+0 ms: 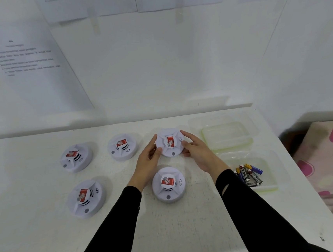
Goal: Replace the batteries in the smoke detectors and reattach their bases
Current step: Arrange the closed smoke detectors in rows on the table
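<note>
Several round white smoke detectors with red labels lie on the white table [171, 227]. Both hands hold the far middle detector [170, 142]: my left hand [147, 161] grips its left rim, and my right hand [197, 152] grips its right rim. Whether this detector rests on the table or is slightly lifted, I cannot tell. Another detector [169, 184] sits just below, between my forearms. Three more lie to the left: one far centre-left [123, 147], one far left [76, 158] and one near left [85, 198].
A clear plastic tray [269, 185] at the right holds several loose batteries [248, 174]. Behind it stands a clear tray [226, 138] with nothing inside. The table's right edge borders a pink patterned cloth [331, 160]. Printed sheets hang on the wall behind.
</note>
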